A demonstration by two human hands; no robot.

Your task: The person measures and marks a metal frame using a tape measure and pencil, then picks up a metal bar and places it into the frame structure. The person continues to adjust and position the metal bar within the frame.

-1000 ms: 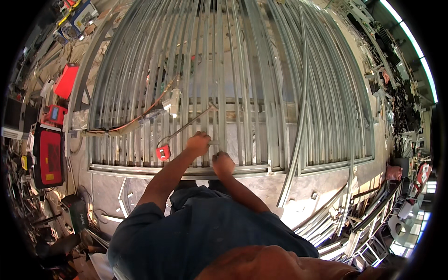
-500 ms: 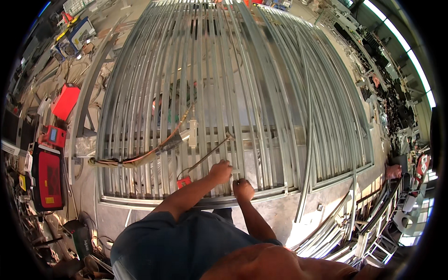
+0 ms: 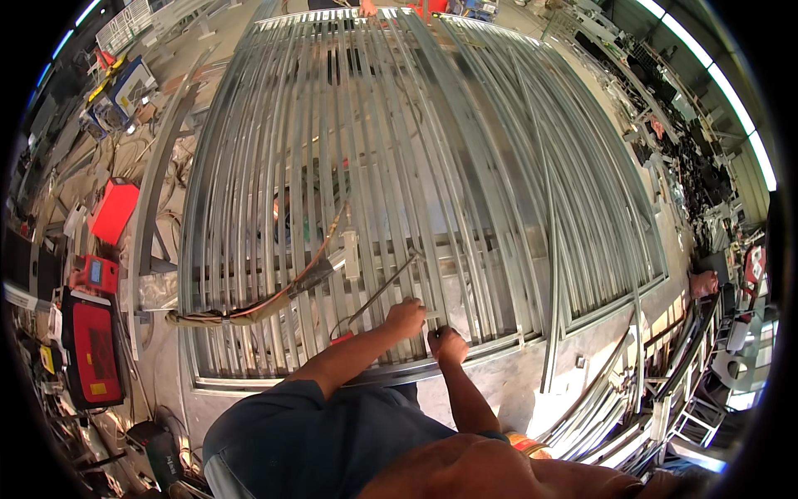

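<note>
My left hand [image 3: 406, 318] is closed at the near end of a large frame of parallel metal bars [image 3: 249, 200]. Just beside its fingers lies a small pale metal piece [image 3: 431, 314]; whether they grip it is unclear. Close by on the right, my right hand [image 3: 449, 344] is also closed, low over the frame's near rail, and what is inside its fingers is hidden. A long-handled hammer-like tool [image 3: 386, 286] lies slanted across the bars beyond my left hand. My left forearm partly covers a small red object [image 3: 342, 338].
A wrapped hose bundle [image 3: 237, 317] and a pale rectangular bar [image 3: 352, 254] rest on the frame. Red-and-black machines [image 3: 93, 349] stand at left. Loose metal lengths [image 3: 611, 403] lie at lower right. Another person's hand [image 3: 367, 8] is at the far edge.
The view has shifted, so the near end of the frame sits lower. Another person's hand now shows at the far edge. My hands stay close together, and my forearm covers more of the red object.
</note>
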